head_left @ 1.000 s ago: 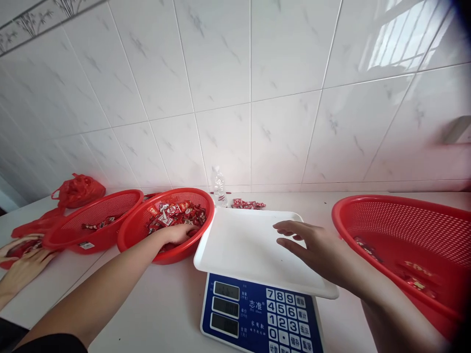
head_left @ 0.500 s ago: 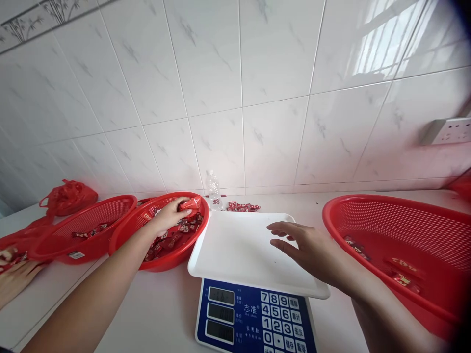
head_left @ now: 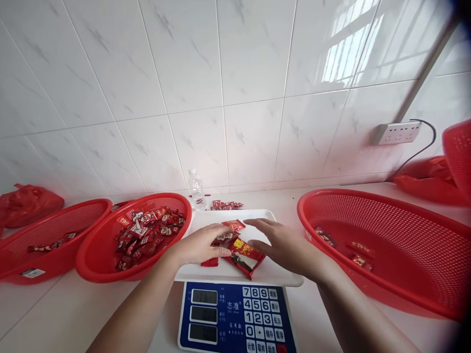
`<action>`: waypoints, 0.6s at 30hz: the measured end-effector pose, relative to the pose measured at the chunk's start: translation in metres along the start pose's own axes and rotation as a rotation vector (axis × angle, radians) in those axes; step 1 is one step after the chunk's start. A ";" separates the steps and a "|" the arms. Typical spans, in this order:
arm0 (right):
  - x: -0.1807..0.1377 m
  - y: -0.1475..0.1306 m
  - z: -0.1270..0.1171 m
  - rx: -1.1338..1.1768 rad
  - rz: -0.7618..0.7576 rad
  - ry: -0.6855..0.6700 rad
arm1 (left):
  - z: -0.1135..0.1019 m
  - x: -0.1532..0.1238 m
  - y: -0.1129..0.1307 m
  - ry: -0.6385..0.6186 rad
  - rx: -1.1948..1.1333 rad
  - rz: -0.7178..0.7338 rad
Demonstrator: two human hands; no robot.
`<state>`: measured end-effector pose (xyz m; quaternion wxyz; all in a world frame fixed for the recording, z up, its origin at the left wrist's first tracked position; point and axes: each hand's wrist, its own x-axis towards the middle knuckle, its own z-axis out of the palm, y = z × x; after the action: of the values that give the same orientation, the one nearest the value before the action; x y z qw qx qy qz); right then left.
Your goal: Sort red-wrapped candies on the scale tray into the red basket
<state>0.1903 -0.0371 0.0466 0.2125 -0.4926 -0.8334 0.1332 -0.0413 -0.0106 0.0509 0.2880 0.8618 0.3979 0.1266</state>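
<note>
A blue electronic scale (head_left: 235,316) carries a white tray (head_left: 274,273). Several red candy packets (head_left: 241,247) lie on the tray between my hands. My left hand (head_left: 200,245) rests palm down on the packets at the tray's left, fingers loosely spread. Beside them, my right hand (head_left: 283,245) hovers over the tray's right part with fingers stretched out and nothing in it. A red mesh basket (head_left: 110,255) full of the same candies stands just left of the tray.
A second red basket (head_left: 33,245) with a few candies stands far left, a large red basket (head_left: 397,245) with a few packets to the right. A water bottle (head_left: 196,189) and loose candies (head_left: 224,204) sit by the tiled wall. A wall socket (head_left: 397,132) is at right.
My left hand lifted a handful of candies out of the middle basket and brought it onto the scale tray. The view turned right; the other person's hands at far left dropped out of view.
</note>
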 end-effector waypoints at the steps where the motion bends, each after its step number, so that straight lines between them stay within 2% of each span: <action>1: 0.000 0.000 0.000 -0.013 -0.018 -0.053 | -0.001 0.000 -0.002 -0.014 0.025 -0.007; 4: 0.002 -0.004 0.003 -0.032 -0.089 -0.228 | -0.002 -0.002 -0.007 -0.037 0.063 -0.057; 7: 0.005 -0.007 0.005 -0.055 -0.101 -0.307 | 0.002 -0.007 -0.012 0.014 0.051 -0.105; 10: 0.006 -0.003 0.004 -0.070 -0.040 -0.295 | 0.009 -0.010 -0.019 0.157 0.047 -0.138; 13: 0.008 0.007 0.002 -0.125 0.073 -0.229 | 0.016 -0.011 -0.023 0.287 0.131 -0.173; 16: 0.010 0.014 0.002 -0.198 0.156 -0.169 | 0.020 -0.009 -0.022 0.339 0.222 -0.234; 18: 0.011 0.014 0.004 -0.186 0.146 -0.173 | 0.021 -0.008 -0.020 0.348 0.212 -0.257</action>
<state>0.1944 -0.0206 0.0396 0.0830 -0.5560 -0.8193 0.1126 -0.0495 -0.0151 0.0225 0.1369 0.7948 0.5588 0.1931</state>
